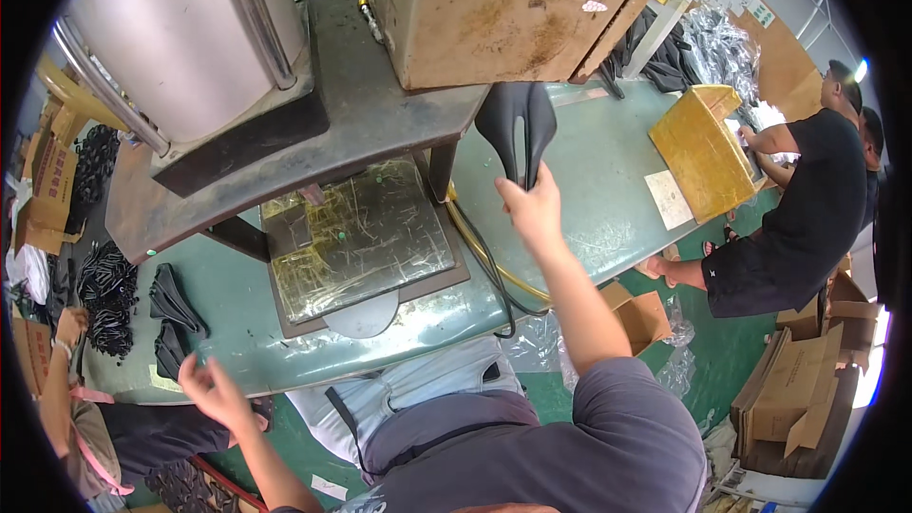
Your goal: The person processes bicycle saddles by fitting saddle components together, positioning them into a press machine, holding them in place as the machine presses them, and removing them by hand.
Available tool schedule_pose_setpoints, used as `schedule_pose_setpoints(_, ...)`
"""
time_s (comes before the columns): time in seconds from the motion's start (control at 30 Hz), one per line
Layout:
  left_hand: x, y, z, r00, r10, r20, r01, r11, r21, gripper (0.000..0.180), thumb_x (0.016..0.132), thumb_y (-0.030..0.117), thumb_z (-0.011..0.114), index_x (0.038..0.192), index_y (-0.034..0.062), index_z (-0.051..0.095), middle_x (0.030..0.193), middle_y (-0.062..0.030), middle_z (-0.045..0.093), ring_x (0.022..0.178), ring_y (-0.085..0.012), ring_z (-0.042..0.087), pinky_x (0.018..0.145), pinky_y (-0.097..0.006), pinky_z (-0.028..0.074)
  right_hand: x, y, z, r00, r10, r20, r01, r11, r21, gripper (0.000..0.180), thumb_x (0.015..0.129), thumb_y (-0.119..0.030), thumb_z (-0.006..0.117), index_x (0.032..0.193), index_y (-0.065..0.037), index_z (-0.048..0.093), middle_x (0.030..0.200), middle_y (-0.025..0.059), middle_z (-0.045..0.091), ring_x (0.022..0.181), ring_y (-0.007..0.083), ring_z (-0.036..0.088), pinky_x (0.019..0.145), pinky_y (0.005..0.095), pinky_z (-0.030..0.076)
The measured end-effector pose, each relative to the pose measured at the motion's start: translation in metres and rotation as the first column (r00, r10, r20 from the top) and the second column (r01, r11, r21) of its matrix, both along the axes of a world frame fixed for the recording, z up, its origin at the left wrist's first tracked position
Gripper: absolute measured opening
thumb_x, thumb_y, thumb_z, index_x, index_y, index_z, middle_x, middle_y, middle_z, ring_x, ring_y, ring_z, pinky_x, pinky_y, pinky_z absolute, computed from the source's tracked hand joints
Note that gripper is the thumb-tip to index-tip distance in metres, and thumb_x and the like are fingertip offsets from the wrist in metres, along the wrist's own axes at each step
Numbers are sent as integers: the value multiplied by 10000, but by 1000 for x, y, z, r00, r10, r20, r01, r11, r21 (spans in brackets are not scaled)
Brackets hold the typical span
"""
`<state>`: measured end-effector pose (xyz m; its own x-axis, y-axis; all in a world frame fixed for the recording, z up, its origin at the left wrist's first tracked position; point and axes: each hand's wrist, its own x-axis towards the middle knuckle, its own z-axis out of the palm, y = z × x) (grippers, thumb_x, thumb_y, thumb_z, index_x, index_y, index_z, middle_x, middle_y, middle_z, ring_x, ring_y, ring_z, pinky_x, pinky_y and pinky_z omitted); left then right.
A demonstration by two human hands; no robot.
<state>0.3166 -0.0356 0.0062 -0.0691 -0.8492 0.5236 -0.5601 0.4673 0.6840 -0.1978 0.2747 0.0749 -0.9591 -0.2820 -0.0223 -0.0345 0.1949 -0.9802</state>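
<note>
Right hand (532, 209) clamped on narrow nose of black saddle (516, 123) — raised clear of press plate (356, 242). Left hand (214, 389) spread, empty — near saddle shells (171, 309).

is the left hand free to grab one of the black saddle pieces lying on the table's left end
Probably yes. The left hand is open and empty, just off the table edge, and the black saddle pieces lie close above it with nothing between.

One head-worn fisheye view looks steeply down from close above onto the green worktable (608, 180); the press machine (285, 66) fills twelve o'clock, the wearer's torso six.
</note>
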Motion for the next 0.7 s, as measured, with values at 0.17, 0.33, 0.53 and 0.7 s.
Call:
schedule_pose_setpoints(0.17, 84, -47, -24, 769, 491, 410, -420, 871, -255, 743, 980, 427, 781, 1417, -126, 545, 1287, -299, 628, 1226, -435, 568, 1079, -507, 473, -138, -55, -10, 943, -28, -331, -27, 986, -161, 938, 875, -157, 874, 1626, 74, 361, 1191, 169, 723, 1008, 154, 684, 853, 328, 575)
schedule_pose_setpoints(0.33, 87, -81, -30, 716, 338, 611, -500, 859, 111, 1002, 874, 736, 752, 1330, -143, 599, 1283, -355, 651, 1248, -503, 611, 1091, -547, 490, -118, -108, -23, 935, -174, -310, 73, 948, -310, 607, 872, -18, 768, 1445, 24, 574, 1249, 151, 729, 891, 141, 695, 747, 305, 560)
schedule_pose_setpoints(0.53, 94, -106, -33, 669, 225, 708, -484, 855, 186, 948, 890, 695, 738, 1250, -173, 608, 1233, -380, 687, 1156, -517, 680, 994, -551, 535, -17, -66, -34, 943, -27, -331, -40, 980, -194, 521, 928, -34, 742, 1425, 25, 597, 1308, 147, 680, 954, 171, 740, 828, 311, 600)
schedule_pose_setpoints(0.7, 142, -122, -46, 874, 188, 449, -346, 889, 300, 716, 914, 577, 780, 980, -136, 768, 908, -260, 768, 855, -345, 738, 801, -467, 570, 35, -38, -29, 954, 4, -300, -105, 942, -320, 413, 939, 42, 675, 1348, 21, 625, 1385, 133, 614, 1003, 164, 720, 864, 297, 590)
